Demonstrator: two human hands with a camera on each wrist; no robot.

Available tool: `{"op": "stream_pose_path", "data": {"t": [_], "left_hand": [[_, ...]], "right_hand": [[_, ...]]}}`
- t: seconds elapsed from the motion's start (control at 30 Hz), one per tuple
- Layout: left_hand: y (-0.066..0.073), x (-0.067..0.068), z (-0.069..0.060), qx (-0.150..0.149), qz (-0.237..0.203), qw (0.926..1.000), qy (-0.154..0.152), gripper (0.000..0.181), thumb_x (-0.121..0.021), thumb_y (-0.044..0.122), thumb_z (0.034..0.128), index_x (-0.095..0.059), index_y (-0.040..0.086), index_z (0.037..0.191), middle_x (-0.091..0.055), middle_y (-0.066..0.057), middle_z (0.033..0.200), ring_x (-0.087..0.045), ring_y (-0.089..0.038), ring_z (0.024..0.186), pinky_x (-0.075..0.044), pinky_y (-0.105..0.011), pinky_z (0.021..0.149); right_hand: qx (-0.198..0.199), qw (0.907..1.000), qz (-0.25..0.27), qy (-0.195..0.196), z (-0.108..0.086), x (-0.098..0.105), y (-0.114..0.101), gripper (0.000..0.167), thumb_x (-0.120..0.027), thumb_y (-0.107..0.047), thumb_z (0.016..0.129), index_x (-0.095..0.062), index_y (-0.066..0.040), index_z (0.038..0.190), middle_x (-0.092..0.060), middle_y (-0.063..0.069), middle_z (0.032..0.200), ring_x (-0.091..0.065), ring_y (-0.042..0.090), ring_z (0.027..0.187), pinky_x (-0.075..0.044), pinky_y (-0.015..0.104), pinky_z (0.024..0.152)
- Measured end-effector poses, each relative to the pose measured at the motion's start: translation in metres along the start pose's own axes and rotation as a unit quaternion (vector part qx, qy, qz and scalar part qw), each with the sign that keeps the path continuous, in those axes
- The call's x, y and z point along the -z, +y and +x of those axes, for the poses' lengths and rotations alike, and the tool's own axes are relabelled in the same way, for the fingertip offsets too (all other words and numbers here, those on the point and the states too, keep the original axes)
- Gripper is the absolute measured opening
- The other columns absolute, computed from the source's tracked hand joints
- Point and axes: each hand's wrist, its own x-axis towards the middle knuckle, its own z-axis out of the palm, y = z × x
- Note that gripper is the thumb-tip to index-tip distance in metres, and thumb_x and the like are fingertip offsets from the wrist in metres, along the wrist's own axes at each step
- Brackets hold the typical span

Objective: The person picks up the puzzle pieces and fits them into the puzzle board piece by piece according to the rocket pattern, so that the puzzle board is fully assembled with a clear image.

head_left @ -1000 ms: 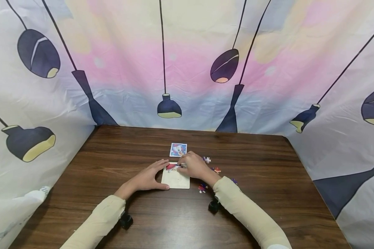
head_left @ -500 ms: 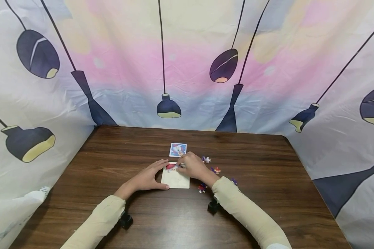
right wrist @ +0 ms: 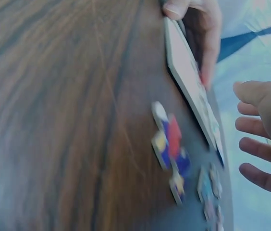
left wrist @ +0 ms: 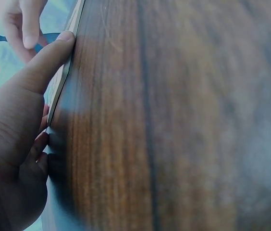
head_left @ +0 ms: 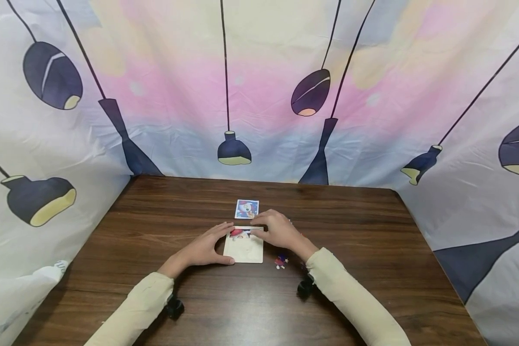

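Note:
A pale square puzzle board (head_left: 244, 252) lies flat on the table, with puzzle pieces showing red, white and dark blue (head_left: 240, 233) set along its far side. My left hand (head_left: 203, 249) holds the board by its left side, thumb at the near corner and fingers at the far one. In the left wrist view its thumb (left wrist: 58, 45) rests on the board's edge. Above the board's far right part hovers my right hand (head_left: 278, 231). The right wrist view shows its fingers (right wrist: 253, 126) spread and loosely bent, with nothing between them.
Behind the board lies a small square picture card (head_left: 247, 208). A loose puzzle piece (head_left: 281, 262) sits right of the board; more pieces (right wrist: 210, 192) lie beyond it, partly hidden by the right arm in the head view. A printed cloth (head_left: 268, 96) hangs behind the table.
My right hand has moved right, off the piece it was pressing at the board's far side, and its fingers have spread. My left hand has stayed on the board.

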Motion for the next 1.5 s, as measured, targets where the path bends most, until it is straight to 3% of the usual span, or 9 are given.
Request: {"op": "stream_pose_path", "data": {"t": [0.43, 0.93, 1.5], "left_hand": [[-0.001, -0.002, -0.001, -0.004, 0.001, 1.0000, 0.002, 0.105, -0.080, 0.065, 0.0779, -0.040, 0.012, 0.158, -0.030, -0.008, 0.167, -0.022, -0.035, 0.155, -0.028, -0.062, 0.118], [0.001, -0.002, -0.001, -0.005, -0.004, 1.0000, -0.001, 0.105, -0.080, 0.065, 0.0779, -0.039, 0.012, 0.159, -0.030, -0.008, 0.167, -0.022, -0.034, 0.155, -0.029, -0.062, 0.117], [-0.001, -0.001, 0.001, -0.005, 0.000, 1.0000, 0.004, 0.106, -0.081, 0.065, 0.0772, -0.039, 0.013, 0.159, -0.031, -0.008, 0.166, -0.022, -0.033, 0.155, -0.028, -0.062, 0.118]], "right_hand": [[-0.041, 0.9962, 0.021, 0.074, -0.033, 0.027, 0.039, 0.033, -0.073, -0.029, 0.097, -0.076, -0.009, 0.122, -0.073, 0.007, 0.122, -0.066, 0.027, 0.116, -0.054, 0.049, 0.097], [-0.089, 0.9934, 0.005, 0.073, -0.074, 0.041, 0.075, 0.037, -0.072, -0.035, 0.097, -0.075, -0.010, 0.124, -0.072, 0.009, 0.124, -0.065, 0.030, 0.118, -0.051, 0.053, 0.101], [-0.079, 0.9931, -0.033, 0.080, -0.123, 0.061, 0.081, 0.032, -0.076, -0.031, 0.095, -0.077, -0.009, 0.118, -0.075, 0.008, 0.117, -0.068, 0.029, 0.111, -0.054, 0.052, 0.094]]}}
